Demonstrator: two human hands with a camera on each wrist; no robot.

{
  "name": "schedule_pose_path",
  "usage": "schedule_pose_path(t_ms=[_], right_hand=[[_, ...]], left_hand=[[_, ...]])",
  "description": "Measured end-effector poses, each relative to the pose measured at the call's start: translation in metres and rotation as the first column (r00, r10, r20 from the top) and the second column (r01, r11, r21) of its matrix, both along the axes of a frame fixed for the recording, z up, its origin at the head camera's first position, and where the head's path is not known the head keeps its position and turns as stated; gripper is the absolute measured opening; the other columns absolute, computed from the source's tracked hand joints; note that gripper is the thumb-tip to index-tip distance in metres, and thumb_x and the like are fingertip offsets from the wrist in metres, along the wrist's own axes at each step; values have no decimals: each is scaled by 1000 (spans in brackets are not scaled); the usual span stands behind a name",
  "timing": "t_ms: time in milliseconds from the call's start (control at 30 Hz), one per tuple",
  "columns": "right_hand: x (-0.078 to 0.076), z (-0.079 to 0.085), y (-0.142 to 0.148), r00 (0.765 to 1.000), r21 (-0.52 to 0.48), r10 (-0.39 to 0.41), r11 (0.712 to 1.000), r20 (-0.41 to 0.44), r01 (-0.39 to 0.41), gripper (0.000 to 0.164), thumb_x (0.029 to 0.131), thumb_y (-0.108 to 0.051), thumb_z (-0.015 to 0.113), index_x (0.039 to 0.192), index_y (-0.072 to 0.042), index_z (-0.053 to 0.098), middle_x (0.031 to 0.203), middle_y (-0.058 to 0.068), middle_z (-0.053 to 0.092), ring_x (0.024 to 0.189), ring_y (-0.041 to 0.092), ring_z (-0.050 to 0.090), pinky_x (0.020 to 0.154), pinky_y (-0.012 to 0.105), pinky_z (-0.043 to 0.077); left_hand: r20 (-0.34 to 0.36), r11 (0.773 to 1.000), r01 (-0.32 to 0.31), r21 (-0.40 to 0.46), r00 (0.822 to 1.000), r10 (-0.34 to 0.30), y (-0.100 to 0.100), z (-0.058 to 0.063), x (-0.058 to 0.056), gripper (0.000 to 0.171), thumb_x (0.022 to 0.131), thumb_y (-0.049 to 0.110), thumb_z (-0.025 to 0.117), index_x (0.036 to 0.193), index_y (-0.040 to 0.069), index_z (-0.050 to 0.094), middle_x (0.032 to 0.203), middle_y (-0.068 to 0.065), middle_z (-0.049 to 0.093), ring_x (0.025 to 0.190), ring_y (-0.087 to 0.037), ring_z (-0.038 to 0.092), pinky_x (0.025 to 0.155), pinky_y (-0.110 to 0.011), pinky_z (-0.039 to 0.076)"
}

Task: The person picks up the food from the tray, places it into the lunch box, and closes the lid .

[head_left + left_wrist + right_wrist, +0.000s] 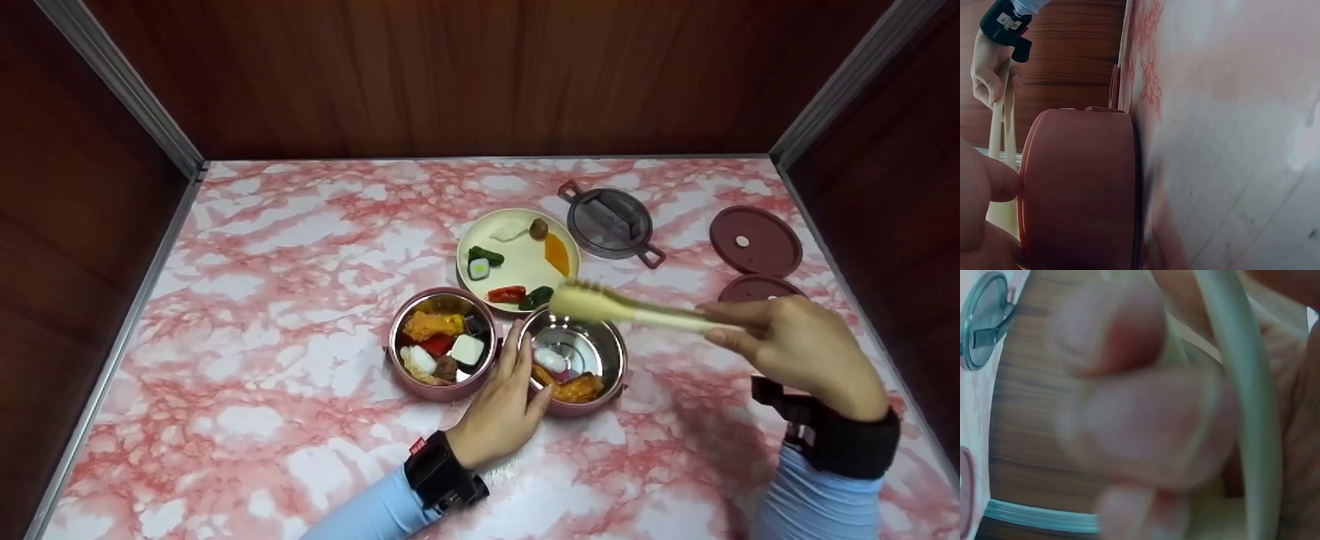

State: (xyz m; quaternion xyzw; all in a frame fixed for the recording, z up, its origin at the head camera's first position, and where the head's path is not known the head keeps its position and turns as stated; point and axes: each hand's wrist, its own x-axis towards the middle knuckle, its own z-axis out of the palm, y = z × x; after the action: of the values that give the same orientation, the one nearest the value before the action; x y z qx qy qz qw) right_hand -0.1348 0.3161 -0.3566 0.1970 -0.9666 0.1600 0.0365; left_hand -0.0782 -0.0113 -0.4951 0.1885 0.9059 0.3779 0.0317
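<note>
Tongs (592,304) in the right hand (806,349), above the far rim of the right bowl (577,410)

Pale yellow, the tool reaches leftward from the grasping fingers, its broad, blurred head overlapping, as I see it, both the bowl's far rim and the near edge of a cream plate (517,262); whether that head pinches any food I cannot tell. Thumb and fingers of the right hand are closed about its arms. The left hand (499,420) lies with fingers extended, touching without clenching, along the left side of the right bowl, its thumb at the near rim. Inside this pink, steel-lined vessel sit a white piece (551,359) and golden-brown food (581,388). Just beside it stands a matching left bowl (431,390), more fully stocked, with orange-brown, red, white and brown pieces. Beyond the two, the plate carries small foods round its margin, among them a yellow-orange slice (556,255), a red piece (507,294) and green ones. Farther right rest a dark pot lid (609,223) with two loop handles and, near the marbled table's (262,337) right edge, two dark red lids (757,259), the nearer one partly hidden by the right hand
</note>
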Motion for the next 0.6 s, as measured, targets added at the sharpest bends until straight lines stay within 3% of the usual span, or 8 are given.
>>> schedule_pose_path(t_ms=[100,233,433,600], right_hand=[[-4,-14,-2,987,-92,-55,995,-148,42,33,85,-30,79,117,-23,76,62,-8,61,58,16,51,51,39,37],[-18,-36,-12,947,-180,-131,980,-294,79,37,81,-28,83,116,-21,77,69,4,70,61,28,61,51,51,39],[-47,-72,-28,916,-234,-207,964,-343,130,42,81,-33,82,120,-19,75,81,15,73,61,39,62,47,56,36],[-64,-99,-40,919,-226,-224,962,-323,155,46,82,-33,82,124,-17,72,82,23,71,57,40,61,42,54,39]], left_hand=[[7,1000,-1,-1,1000,1,-1,0,0,77,103,33,51,155,-5,9,165,-13,-11,148,-32,13,114,-37,30],[8,1000,-2,3,1000,2,-1,-1,-1,76,103,32,51,155,-4,9,165,-12,-11,148,-30,11,115,-37,26],[29,1000,1,7,1000,-1,-2,0,0,77,102,31,52,155,-3,7,164,-11,-14,149,-30,8,116,-39,23],[34,1000,5,0,999,-5,-2,1,1,77,102,31,52,155,-3,7,164,-11,-15,149,-30,8,116,-40,23]])
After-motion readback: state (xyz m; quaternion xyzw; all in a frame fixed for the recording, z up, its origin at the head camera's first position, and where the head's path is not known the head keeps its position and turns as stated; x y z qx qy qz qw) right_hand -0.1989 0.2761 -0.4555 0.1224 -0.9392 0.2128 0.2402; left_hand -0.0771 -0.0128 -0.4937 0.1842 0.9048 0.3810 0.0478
